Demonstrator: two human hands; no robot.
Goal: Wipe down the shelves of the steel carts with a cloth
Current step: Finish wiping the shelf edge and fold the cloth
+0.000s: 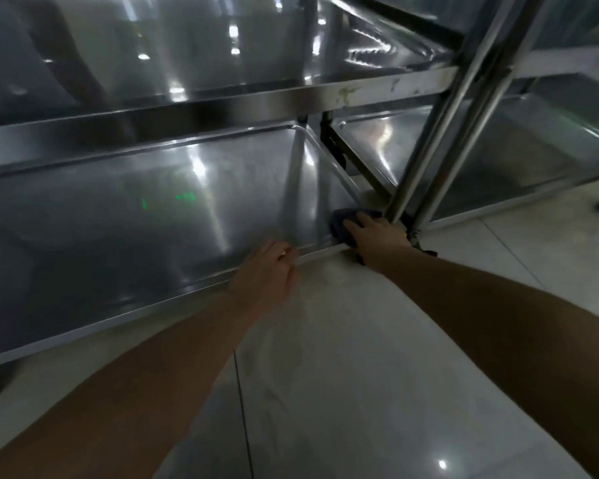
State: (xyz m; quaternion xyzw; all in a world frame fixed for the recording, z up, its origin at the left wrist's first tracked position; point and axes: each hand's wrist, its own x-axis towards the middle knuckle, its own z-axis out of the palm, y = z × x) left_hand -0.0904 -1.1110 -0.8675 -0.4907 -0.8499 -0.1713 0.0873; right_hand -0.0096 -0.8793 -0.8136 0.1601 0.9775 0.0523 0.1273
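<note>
Steel cart shelves fill most of the view: the bottom shelf (135,216) of the near cart stretches from the left edge to the middle, a shallow tray with a raised rim, and the shelf above it (194,53) reflects ceiling lights. A second cart (498,157) stands just beside it on the right, its upright posts (440,133) rising close to the near shelf's right corner. Pale floor tiles (343,392) lie below. Both bare forearms reach in from the bottom. The left hand (268,271) rests on the shelf's front rim, fingers loosely curled over the edge. The right hand (374,233) presses down with its fingers spread flat on a dark blue cloth (339,221), which sits bunched at the shelf's front right corner, against the rim.
</note>
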